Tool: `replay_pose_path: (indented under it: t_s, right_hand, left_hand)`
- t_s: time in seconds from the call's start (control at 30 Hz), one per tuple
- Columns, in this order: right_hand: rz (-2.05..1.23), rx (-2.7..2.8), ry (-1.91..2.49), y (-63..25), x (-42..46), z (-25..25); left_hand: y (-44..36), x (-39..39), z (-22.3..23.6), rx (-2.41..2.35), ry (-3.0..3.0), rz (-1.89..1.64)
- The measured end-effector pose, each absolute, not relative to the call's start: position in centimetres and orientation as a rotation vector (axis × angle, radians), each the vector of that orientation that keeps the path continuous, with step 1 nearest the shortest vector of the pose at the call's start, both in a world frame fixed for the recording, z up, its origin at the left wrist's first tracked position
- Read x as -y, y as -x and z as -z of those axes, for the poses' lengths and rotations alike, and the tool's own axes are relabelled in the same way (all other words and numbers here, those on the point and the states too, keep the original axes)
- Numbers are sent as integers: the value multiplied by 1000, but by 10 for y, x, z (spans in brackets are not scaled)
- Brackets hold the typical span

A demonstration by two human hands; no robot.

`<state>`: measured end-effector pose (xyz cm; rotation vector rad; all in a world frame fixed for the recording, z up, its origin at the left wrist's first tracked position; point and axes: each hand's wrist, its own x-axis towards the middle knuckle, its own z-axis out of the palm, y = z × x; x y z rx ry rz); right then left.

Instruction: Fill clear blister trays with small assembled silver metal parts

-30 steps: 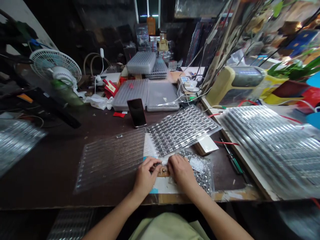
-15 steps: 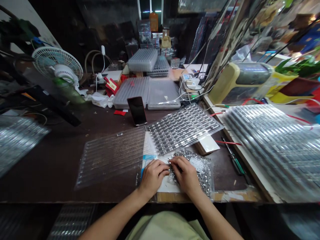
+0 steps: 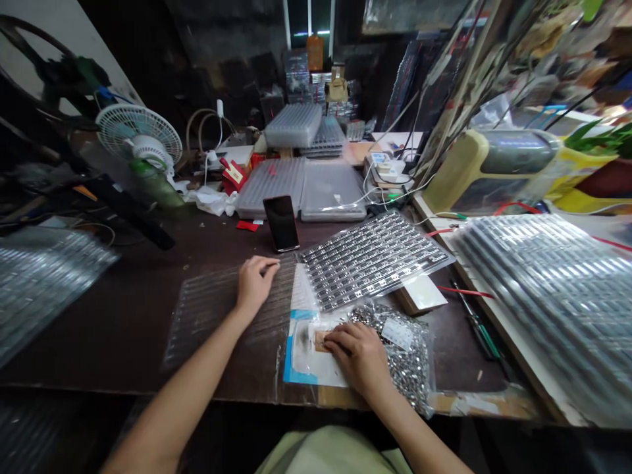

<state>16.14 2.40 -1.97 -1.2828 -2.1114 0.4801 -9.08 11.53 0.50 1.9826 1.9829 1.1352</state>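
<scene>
Left hand has moved above clear tray, fingertips together; right hand bunched at brown block.

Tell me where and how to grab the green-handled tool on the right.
Take the green handle from above, coming in from the left. The tool lies with its handle at the near end and its thin shaft pointing away; the pale ledge along its right likely leaves less room there.
</scene>
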Motion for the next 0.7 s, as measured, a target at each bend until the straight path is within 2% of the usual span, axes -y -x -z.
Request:
replay_pose_path:
  t_s: [0.1, 0.27, 0.53, 0.7]
  right_hand:
    - [-441, 2132, 1298, -160, -23, 18]
    - [-422, 2164, 1292, -163, -22, 14]
    - [-332, 2188, 1306, -164, -21, 13]
    - [-128, 2163, 1439, -196, -21, 5]
  left_hand:
    - [127, -140, 1, -2159, -2025, -941]
    - [142, -137, 11, -2175, -2037, -900]
    - [73, -154, -12, -1934, -2175, -749]
    - [39, -182, -13, -1976, -2115, -726]
